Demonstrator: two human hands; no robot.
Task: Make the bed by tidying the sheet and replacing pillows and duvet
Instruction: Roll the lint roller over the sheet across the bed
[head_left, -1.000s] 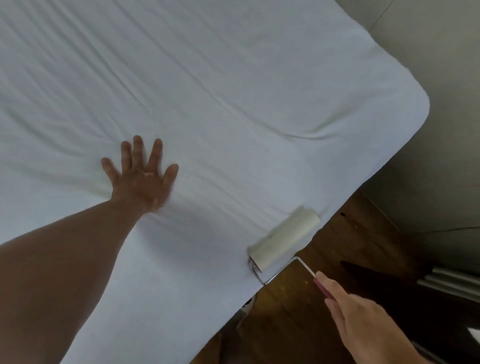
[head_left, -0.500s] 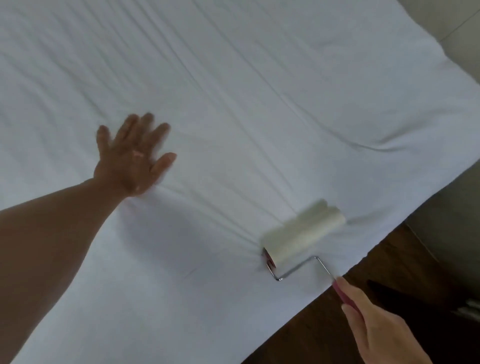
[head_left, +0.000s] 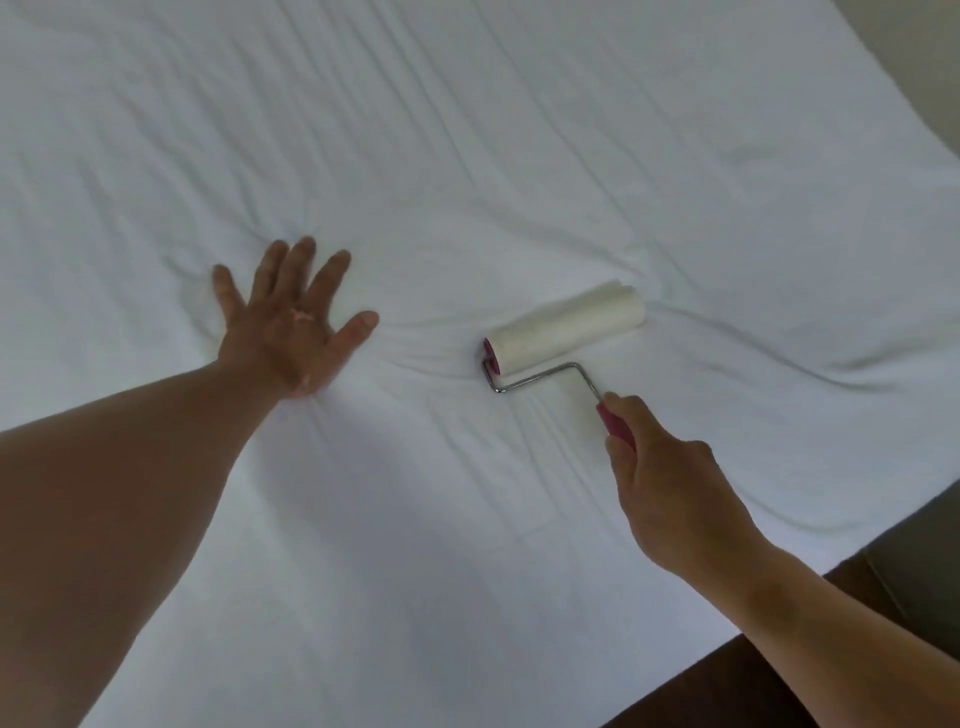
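1. While the left hand (head_left: 291, 332) presses flat on the sheet (head_left: 467, 130), its fingers lie straight and spread apart, thumb out to the right.
2. The sheet covers the bed, white and creased, with folds fanning out from the left palm.
3. The right hand (head_left: 670, 488) grips the pink handle (head_left: 615, 426) of the roller (head_left: 566, 327), fingers curled tight around it.
4. The roller's drum rests on the sheet, right of the left hand and apart from it, tilted up to the right.
5. A bent wire (head_left: 545, 376) joins drum and handle.
6. Dark floor (head_left: 727, 691) shows beyond the sheet's lower right edge.
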